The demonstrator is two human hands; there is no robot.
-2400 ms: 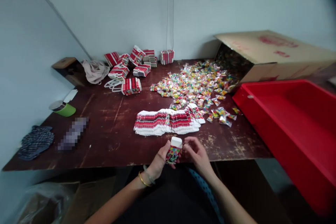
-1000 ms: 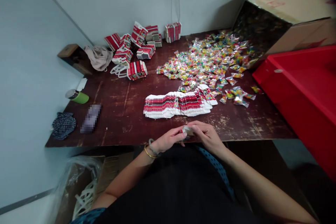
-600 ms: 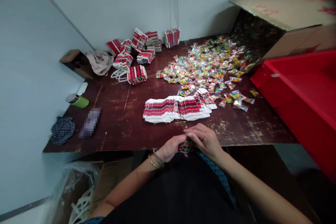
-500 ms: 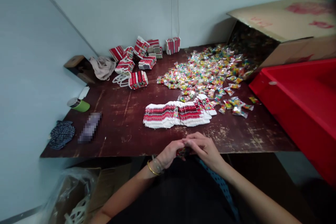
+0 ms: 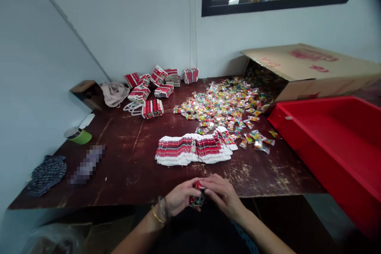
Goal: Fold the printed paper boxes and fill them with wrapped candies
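Observation:
A small red patterned packet (image 5: 196, 200) is held between my two hands at the table's front edge. My left hand (image 5: 180, 197) grips its left side, fingers closed round it. My right hand (image 5: 222, 195) has its bent fingers pressed on the top and right side of the packet. Just beyond lies a long overlapping row of flat red and white cartons (image 5: 193, 149). Behind that row spreads a heap of small clear-wrapped colourful candies (image 5: 220, 103).
A cardboard box (image 5: 321, 63) lies on its side at the back right, beside a red tray (image 5: 324, 158). Bundled cartons (image 5: 152, 109) stand at the back left. A green cup (image 5: 81, 137), a dark checked cloth (image 5: 47, 174) and a pale cloth (image 5: 114, 93) are further left.
The view has tilted up, so a window now shows. My hands have shifted a little apart, and more of the red packet between them is visible.

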